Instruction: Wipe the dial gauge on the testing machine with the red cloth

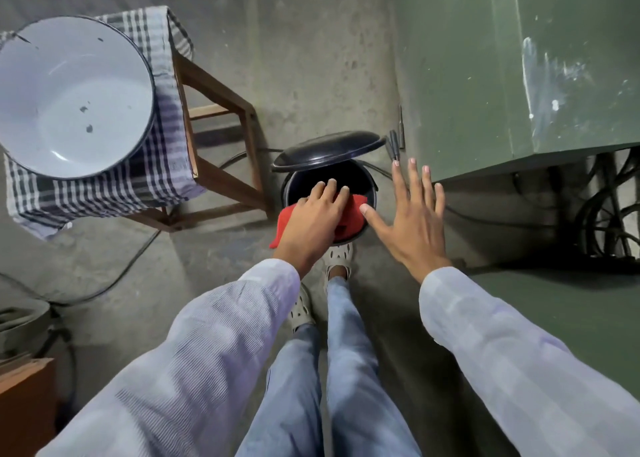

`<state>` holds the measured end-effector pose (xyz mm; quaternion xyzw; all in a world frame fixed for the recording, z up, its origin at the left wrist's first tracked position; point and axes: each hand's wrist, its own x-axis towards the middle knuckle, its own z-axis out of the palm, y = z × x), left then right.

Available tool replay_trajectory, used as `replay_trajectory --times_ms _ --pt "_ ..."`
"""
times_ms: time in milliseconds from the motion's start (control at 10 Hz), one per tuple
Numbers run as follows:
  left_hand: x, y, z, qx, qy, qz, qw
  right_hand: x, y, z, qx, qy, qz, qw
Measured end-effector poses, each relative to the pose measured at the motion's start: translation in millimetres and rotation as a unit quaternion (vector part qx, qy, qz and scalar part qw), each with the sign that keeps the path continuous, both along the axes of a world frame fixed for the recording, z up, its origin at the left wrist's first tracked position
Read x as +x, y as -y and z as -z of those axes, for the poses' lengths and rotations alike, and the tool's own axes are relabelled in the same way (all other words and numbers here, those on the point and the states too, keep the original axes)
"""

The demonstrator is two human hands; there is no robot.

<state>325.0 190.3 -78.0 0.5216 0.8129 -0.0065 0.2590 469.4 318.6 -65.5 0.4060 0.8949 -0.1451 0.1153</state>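
Observation:
My left hand (317, 217) lies palm down on the red cloth (353, 216), holding it over the mouth of a small black pedal bin (367, 183) whose lid (329, 148) stands raised. The cloth shows on both sides of the hand, part of it hidden beneath. My right hand (414, 216) hovers flat beside the bin to the right, fingers spread and holding nothing. The green body of the testing machine (502, 76) rises at the right. No dial gauge is in view.
A white enamel basin (74, 93) sits on a checked cloth (162, 152) over a wooden stool (221, 110) at the left. Black cables (138, 252) run across the concrete floor. My feet in light sandals (337, 256) stand just before the bin. Wheels show under the machine (609, 214).

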Motion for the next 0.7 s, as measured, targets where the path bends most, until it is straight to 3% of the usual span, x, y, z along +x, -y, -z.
replay_trajectory --times_ms 200,400,700 --pt "-12 -2 -8 0.029 -0.042 0.056 0.997 4 -2 -5 -0.011 0.010 0.028 1.000" --pt "-34 6 -25 0.054 -0.059 0.005 0.997 2 7 -14 0.018 -0.009 0.039 0.999" --pt "-36 5 -92 0.165 -0.097 -0.021 0.981 7 21 -80 0.070 -0.100 0.081 0.989"
